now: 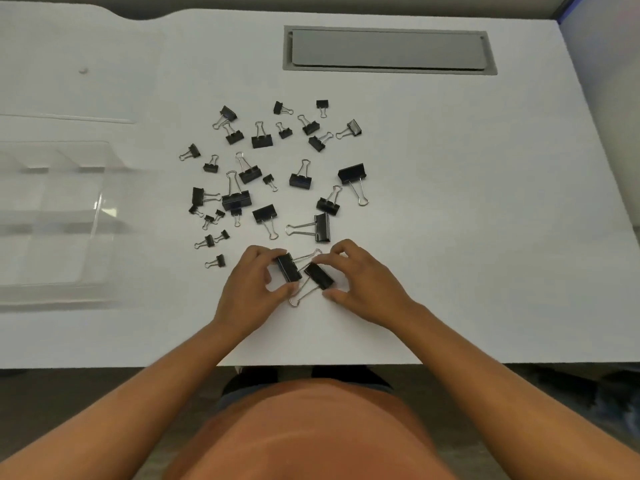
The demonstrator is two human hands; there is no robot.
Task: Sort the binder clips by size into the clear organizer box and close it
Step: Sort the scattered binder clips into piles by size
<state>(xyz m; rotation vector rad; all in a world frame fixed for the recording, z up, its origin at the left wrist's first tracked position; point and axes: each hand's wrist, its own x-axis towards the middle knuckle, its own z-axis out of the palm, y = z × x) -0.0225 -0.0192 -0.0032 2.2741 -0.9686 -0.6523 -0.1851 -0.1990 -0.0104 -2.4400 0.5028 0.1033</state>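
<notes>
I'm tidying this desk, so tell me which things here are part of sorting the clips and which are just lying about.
Part of the job:
- loose binder clips scattered on the desk
- two large clips, one in the left hand, one in the right hand
- clear organizer box, open, at the left

Just there:
- grey cable hatch in the white desk
- small speck at far left

- White table (450, 237): flat top, with a grey recessed hatch (388, 50) set in near its far edge.
- Black binder clips (263, 174): mixed sizes, scattered loose over the middle of the top.
- Clear organizer box (55, 220): lies open at the left, well apart from the clips.
</notes>
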